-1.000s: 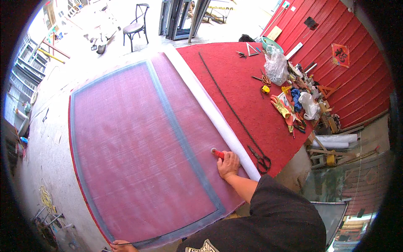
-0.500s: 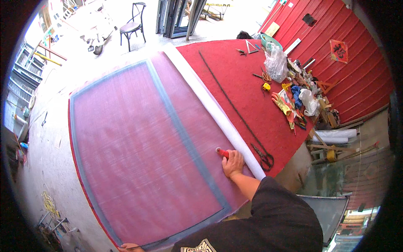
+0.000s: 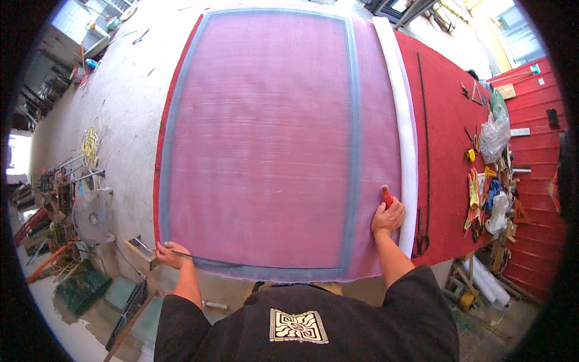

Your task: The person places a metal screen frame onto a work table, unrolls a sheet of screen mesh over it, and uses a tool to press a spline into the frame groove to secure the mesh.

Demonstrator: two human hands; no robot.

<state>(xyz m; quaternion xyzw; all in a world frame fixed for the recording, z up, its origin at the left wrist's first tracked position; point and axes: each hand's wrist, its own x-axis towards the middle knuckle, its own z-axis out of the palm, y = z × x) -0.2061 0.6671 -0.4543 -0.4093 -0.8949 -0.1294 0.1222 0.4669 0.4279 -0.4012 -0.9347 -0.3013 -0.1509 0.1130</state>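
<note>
A large sheet of pinkish see-through mesh point(image 3: 265, 145) lies over a blue-grey rectangular frame point(image 3: 354, 151). My right hand point(image 3: 388, 218) is closed around a red-handled spline roller point(image 3: 386, 196), its small wheel on the mesh right of the frame. At the frame's near left corner, my left hand point(image 3: 173, 254) has its fingers pinched on a thin dark cord point(image 3: 217, 263), which runs right along the near frame bar. The rolled white end of the mesh point(image 3: 403, 139) lies just beyond my right hand.
Scissors point(image 3: 421, 241) and a long dark rod point(image 3: 424, 120) lie on the red table cover point(image 3: 446, 199). Plastic bags point(image 3: 496, 137), gloves point(image 3: 474, 193) and a yellow tape measure point(image 3: 470, 155) crowd its right side. A wooden box point(image 3: 142, 253) stands near my left hand; a fan point(image 3: 91, 216) is farther left.
My view has swung to the right, so the frame now appears straight ahead and both forearms show. My right hand still holds the roller; my left hand stays at the near left corner.
</note>
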